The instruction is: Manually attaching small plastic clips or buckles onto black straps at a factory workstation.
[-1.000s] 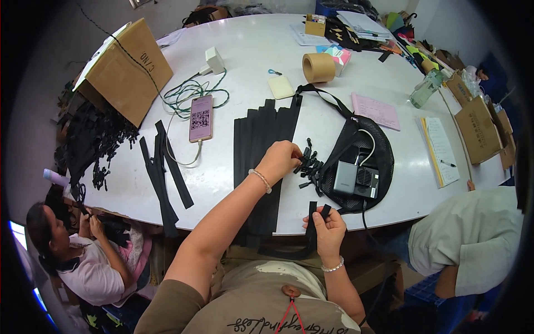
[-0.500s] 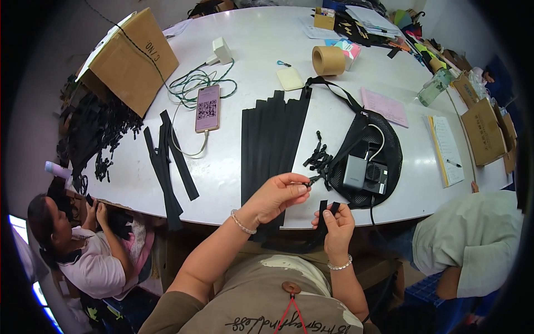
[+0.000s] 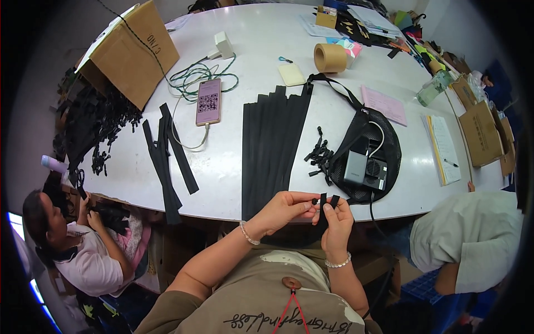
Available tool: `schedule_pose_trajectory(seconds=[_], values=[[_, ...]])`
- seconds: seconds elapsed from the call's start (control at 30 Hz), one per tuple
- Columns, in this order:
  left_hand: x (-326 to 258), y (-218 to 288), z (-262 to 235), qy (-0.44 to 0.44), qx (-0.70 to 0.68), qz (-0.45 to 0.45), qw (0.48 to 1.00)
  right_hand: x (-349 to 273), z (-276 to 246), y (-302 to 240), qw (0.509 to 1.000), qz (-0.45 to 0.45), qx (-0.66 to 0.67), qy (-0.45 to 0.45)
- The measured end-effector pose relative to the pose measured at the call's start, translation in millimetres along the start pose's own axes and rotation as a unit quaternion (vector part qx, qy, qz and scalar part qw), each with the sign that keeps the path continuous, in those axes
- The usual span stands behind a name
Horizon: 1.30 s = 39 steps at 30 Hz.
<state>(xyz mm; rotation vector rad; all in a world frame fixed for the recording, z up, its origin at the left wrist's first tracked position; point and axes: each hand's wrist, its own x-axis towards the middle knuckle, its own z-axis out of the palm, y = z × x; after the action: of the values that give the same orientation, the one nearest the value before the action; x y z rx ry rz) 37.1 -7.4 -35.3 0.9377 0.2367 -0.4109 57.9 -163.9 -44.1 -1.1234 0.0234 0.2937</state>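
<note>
My left hand [image 3: 282, 214] pinches a small black zipper pull [image 3: 315, 201] between thumb and fingers, over the table's near edge. Right beside it, my right hand [image 3: 337, 229] grips a black zipper strip [image 3: 323, 206]; two of its ends stick up past the thumb. The pull is at the strip, but whether they are joined is too small to tell. Just beyond my hands lies a loose heap of similar black pulls [image 3: 319, 157]. Long black strips [image 3: 266, 150] lie side by side to the left of the heap.
A black mesh bag [image 3: 391, 150] with a grey power bank [image 3: 355, 170] lies right of the heap. To the left are a charging phone [image 3: 208, 103], crossed black strips [image 3: 158, 161] and a carton [image 3: 125, 58]. A tape roll [image 3: 329, 58] stands farther back. People sit at both sides.
My left hand has moved from the heap of pulls toward me, with a pull in its fingertips, and now meets my right hand at the strip.
</note>
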Motion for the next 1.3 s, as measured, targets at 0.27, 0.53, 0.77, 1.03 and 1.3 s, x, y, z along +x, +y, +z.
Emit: schedule_pose_trajectory(seconds=[0.27,0.53,0.77,1.03,1.3], values=[[-2,-12,-1,0.048,0.135,0.083,0.986,-3,2,-4,0.999,0.030,0.020,0.007],[-8,2,0,0.077,0.169,0.151,0.971,-7,-1,-15,1.000,0.029,0.009,-0.003],[-9,3,-2,0.044,0.189,0.178,0.965,-11,1,-25,0.990,0.119,-0.043,-0.065],[-13,7,-2,0.019,0.196,0.159,0.967,-13,5,-23,0.988,0.136,-0.044,-0.063],[-15,6,-5,0.017,0.190,0.160,0.968,-14,5,-24,0.987,0.147,-0.036,-0.050]])
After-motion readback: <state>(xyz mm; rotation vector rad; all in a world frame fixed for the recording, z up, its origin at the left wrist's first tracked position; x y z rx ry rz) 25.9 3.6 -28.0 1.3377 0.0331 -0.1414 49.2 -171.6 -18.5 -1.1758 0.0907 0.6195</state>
